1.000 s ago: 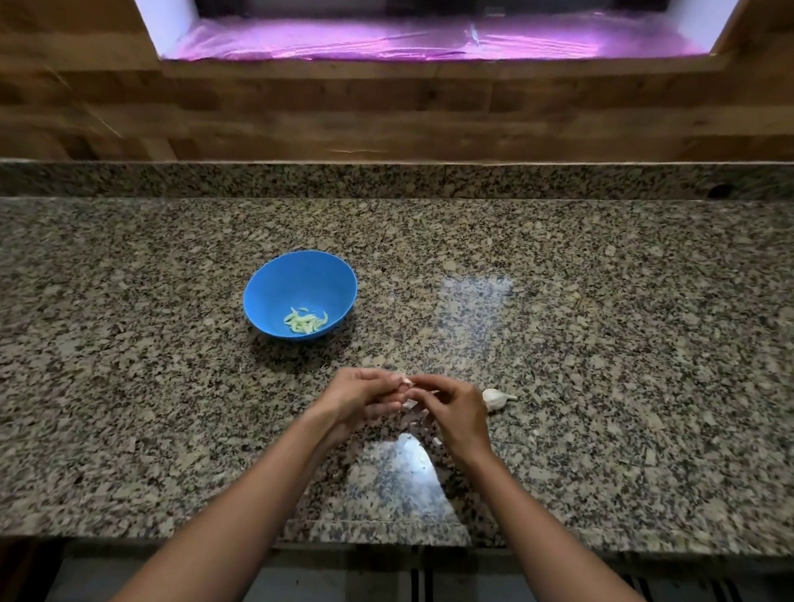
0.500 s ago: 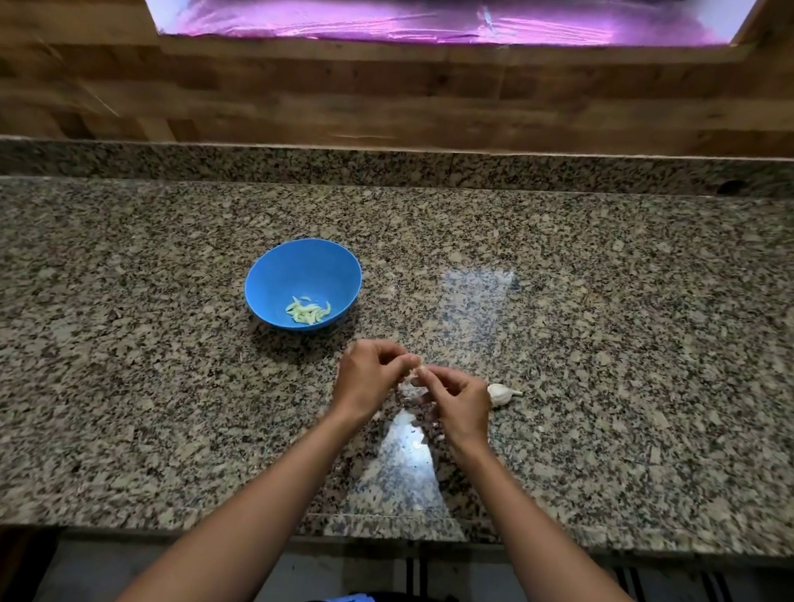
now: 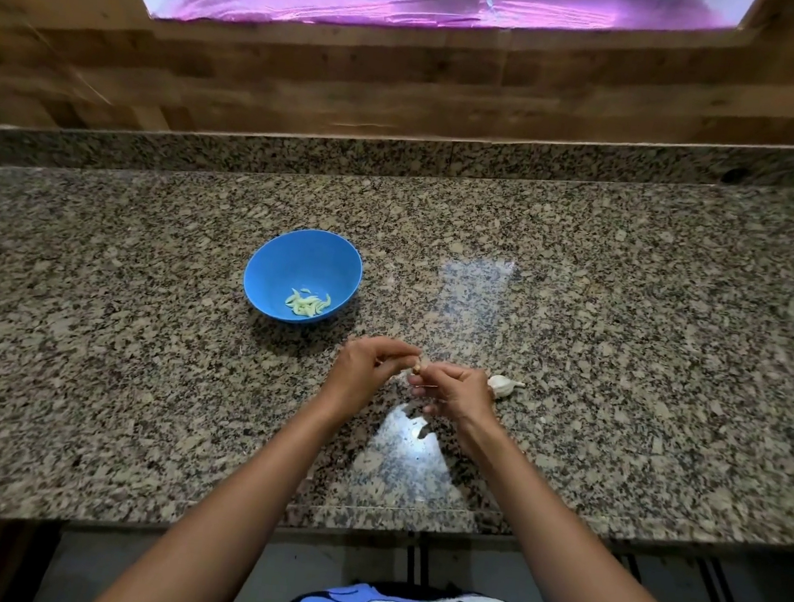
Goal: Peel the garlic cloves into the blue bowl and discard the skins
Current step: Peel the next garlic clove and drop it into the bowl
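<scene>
A blue bowl (image 3: 288,256) stands on the granite counter (image 3: 623,351) with several peeled pale cloves (image 3: 307,303) in its bottom. Just in front of it and to the right, my left hand (image 3: 366,375) and my right hand (image 3: 456,394) meet above the counter and pinch one small garlic clove (image 3: 416,368) between their fingertips. Most of that clove is hidden by my fingers. A white piece of garlic bulb (image 3: 503,385) lies on the counter right beside my right hand.
A granite upstand and a wooden wall (image 3: 405,93) rise behind the counter, with a pink-lit window sill (image 3: 413,6) above. The counter's front edge (image 3: 412,530) runs below my forearms. Small pale skin scraps (image 3: 421,431) lie near my right wrist.
My hands stay together on the clove, with the fingers shifting slightly around it. The view has tipped down a little; the bowl and the bulb have not moved.
</scene>
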Demonstrator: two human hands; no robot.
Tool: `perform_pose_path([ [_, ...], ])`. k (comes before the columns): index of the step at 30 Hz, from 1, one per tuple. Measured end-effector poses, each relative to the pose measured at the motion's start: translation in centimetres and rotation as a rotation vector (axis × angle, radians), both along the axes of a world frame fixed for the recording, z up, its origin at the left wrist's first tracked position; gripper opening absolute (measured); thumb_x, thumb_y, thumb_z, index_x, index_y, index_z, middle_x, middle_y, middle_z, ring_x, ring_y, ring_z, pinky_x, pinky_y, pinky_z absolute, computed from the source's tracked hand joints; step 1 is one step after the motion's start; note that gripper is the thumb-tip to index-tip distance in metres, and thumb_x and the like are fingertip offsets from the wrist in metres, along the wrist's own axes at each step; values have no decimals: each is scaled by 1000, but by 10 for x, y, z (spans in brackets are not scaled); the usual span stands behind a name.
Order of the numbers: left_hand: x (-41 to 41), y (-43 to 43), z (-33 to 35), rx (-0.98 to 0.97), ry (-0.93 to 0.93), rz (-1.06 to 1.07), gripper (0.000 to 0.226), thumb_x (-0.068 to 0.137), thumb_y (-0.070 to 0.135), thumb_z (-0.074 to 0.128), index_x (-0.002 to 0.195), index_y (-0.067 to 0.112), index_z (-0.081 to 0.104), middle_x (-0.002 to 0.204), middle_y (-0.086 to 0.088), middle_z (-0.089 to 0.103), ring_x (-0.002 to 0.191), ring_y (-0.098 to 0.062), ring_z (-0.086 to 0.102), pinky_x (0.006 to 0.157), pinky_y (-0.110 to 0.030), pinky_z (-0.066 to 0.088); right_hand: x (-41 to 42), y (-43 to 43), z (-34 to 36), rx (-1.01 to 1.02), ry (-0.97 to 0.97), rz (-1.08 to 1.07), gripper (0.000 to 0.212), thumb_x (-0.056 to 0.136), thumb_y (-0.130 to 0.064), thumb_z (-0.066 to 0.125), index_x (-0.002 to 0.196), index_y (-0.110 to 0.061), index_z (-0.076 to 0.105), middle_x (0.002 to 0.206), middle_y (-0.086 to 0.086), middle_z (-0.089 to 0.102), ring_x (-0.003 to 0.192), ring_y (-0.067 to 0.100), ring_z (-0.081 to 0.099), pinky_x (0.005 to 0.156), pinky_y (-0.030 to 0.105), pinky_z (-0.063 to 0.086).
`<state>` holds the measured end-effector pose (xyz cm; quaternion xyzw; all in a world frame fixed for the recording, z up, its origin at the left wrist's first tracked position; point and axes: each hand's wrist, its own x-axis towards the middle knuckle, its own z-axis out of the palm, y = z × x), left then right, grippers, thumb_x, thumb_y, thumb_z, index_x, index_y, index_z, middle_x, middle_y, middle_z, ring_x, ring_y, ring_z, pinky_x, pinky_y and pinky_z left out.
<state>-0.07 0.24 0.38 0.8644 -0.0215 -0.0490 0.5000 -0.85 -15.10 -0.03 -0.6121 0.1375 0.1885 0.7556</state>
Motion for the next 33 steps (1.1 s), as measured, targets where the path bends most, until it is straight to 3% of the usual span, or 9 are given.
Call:
perform_pose_path([
  [4, -5, 5, -5, 122, -118, -86, 28, 87, 13, 65, 115, 17, 66, 108, 1, 69, 90, -5, 65, 80, -14, 52, 0, 0, 2, -44, 10, 10, 13, 89, -6, 57, 85, 1, 67, 70, 9, 67, 54, 14, 62, 42, 19, 46],
  [8, -7, 4, -9, 171, -190, -64, 19, 85, 13, 67, 104, 12, 71, 92, -1, 73, 76, -7, 68, 69, -10, 52, 0, -2, 2, -65, 20, 62, 12, 88, -6, 58, 84, 1, 67, 72, 10, 67, 57, 17, 61, 43, 20, 47],
  [10, -9, -1, -11, -44, -87, 54, 14, 85, 12, 67, 99, 10, 71, 88, -1, 71, 78, -9, 66, 69, -15, 53, 0, -2, 3, -53, 35, 66, 12, 87, -8, 59, 86, 2, 67, 72, 9, 68, 58, 17, 61, 44, 21, 47],
  [13, -11, -8, -11, -597, 187, 222, 13, 88, 13, 62, 95, 4, 68, 86, -7, 68, 81, -20, 64, 75, -30, 56, -1, 0, 4, -78, 40, 86, 11, 88, -6, 59, 84, 2, 67, 71, 8, 67, 59, 17, 61, 44, 21, 46],
  [15, -12, -10, -9, -951, 334, 345, 12, 88, 13, 60, 97, 6, 66, 84, -4, 67, 78, -15, 61, 73, -29, 52, -5, 2, 1, -139, 31, 103, 14, 88, -3, 58, 79, 4, 66, 69, 10, 65, 55, 18, 58, 41, 20, 44],
  [17, -12, -11, -8, -1083, 395, 426, 15, 86, 11, 60, 99, 8, 65, 83, -2, 67, 73, -10, 59, 66, -24, 46, -8, 3, -2, -209, 17, 99, 18, 90, -4, 55, 78, 4, 65, 69, 12, 65, 52, 18, 56, 39, 21, 44],
  [22, -19, -17, -7, -908, 418, 444, 16, 89, 5, 57, 103, 5, 66, 84, 0, 70, 63, -4, 64, 54, -17, 50, -7, 6, -5, -225, 16, 30, 22, 94, -19, 54, 80, -5, 63, 66, 6, 65, 51, 16, 58, 41, 22, 45],
  [26, -23, -22, -9, -743, 388, 375, 14, 90, 6, 57, 97, 8, 69, 83, -4, 72, 66, -8, 68, 58, -20, 54, -6, 11, -8, -131, -37, 14, 15, 88, -10, 60, 102, -10, 67, 82, 8, 70, 60, 17, 63, 48, 22, 53],
  [33, -23, -25, -8, -698, 302, 417, 25, 80, 0, 69, 102, 10, 67, 88, -14, 73, 70, -20, 71, 59, -21, 56, -7, 9, -14, -256, -193, -92, 12, 82, -2, 67, 93, -4, 70, 84, 11, 71, 60, 15, 65, 54, 21, 56],
])
